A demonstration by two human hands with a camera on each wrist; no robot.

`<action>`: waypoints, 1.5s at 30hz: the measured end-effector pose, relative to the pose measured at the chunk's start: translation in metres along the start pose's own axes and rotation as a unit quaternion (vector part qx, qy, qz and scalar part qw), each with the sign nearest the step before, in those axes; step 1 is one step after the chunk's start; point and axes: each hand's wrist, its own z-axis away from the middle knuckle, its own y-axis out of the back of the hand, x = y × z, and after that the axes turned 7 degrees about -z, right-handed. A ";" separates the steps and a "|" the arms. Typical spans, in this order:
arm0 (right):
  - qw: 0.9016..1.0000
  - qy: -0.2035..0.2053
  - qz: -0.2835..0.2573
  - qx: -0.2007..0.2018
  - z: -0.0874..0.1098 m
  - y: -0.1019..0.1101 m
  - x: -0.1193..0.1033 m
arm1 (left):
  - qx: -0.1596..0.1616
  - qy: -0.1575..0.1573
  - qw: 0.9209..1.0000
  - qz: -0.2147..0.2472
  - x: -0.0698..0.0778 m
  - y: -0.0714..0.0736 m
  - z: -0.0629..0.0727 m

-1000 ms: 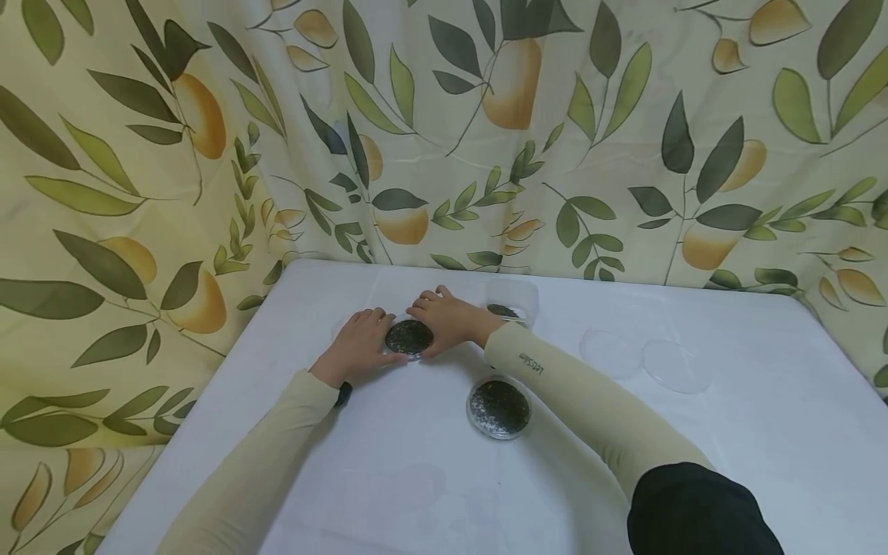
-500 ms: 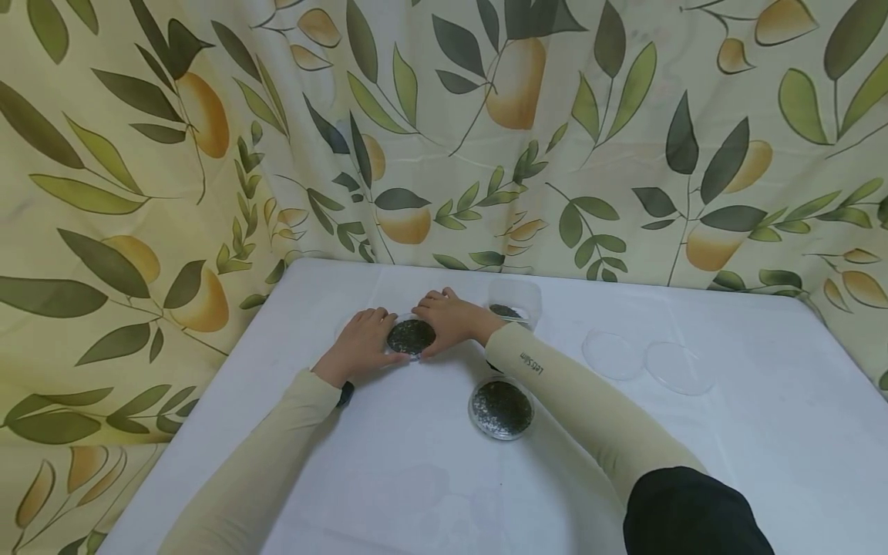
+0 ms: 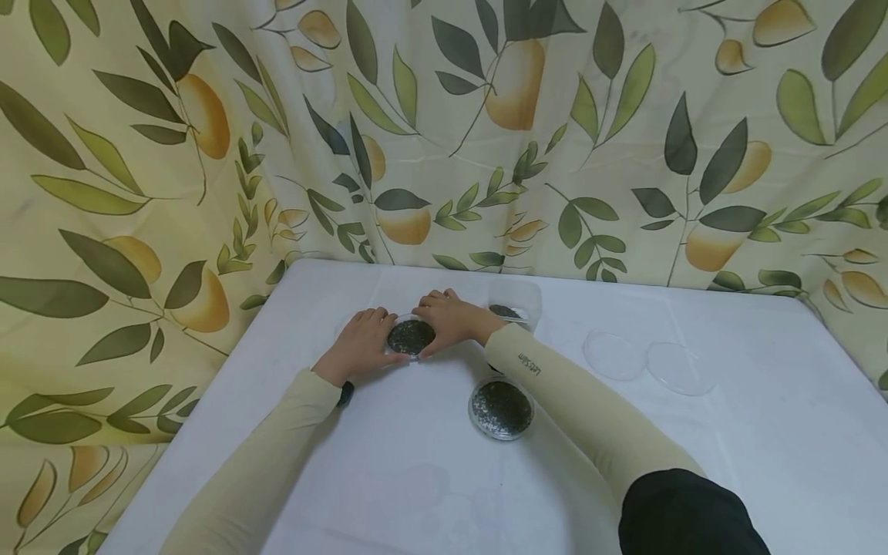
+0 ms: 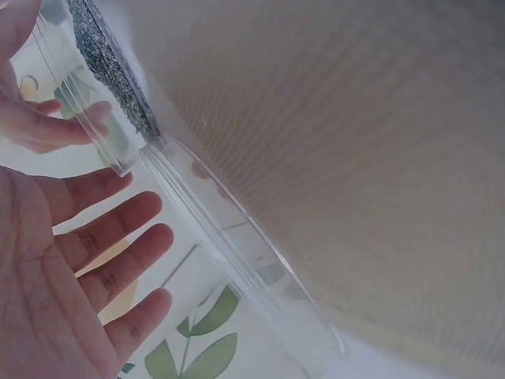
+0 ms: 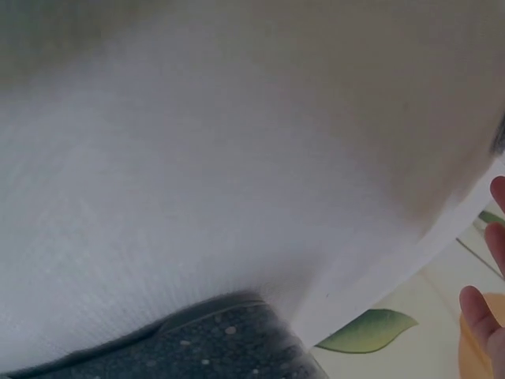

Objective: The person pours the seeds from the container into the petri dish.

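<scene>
Both hands flank a clear petri dish (image 3: 411, 339) filled with dark, pale-flecked grains, near the back left of the white table. My left hand (image 3: 361, 344) holds its left side, thumb along the near edge. The left wrist view shows the dish (image 4: 110, 71) on edge with grains inside, the other fingers of the left hand (image 4: 55, 260) spread beside it. From the right, my right hand (image 3: 449, 320) grips the opposite side. A second grain-filled petri dish (image 3: 501, 409) lies closer to the front, below the right forearm; its dark contents (image 5: 221, 343) also show in the right wrist view.
Behind the right wrist stands a clear plastic box (image 3: 523, 297) with dark grains. Two clear round lids (image 3: 613, 355) lie to the right. An empty clear dish or lid (image 4: 237, 245) is beside the left hand. A patterned curtain (image 3: 444, 154) hangs behind the table (image 3: 388, 462).
</scene>
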 end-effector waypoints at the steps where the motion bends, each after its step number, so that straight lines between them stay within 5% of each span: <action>1: 1.000 0.001 -0.001 0.000 0.000 0.000 0.000 | -0.002 -0.001 1.000 -0.001 -0.001 0.000 0.000; 21: 1.000 -0.005 -0.008 -0.002 -0.002 -0.003 0.003 | -0.019 0.043 0.998 0.046 -0.044 0.005 0.025; 29: 1.000 -0.006 -0.007 -0.006 0.000 -0.002 0.003 | -0.050 0.051 0.997 0.025 -0.062 0.003 0.030; 45: 1.000 -0.011 0.008 -0.010 -0.001 -0.002 0.003 | -0.066 0.065 0.994 0.064 -0.068 -0.003 0.030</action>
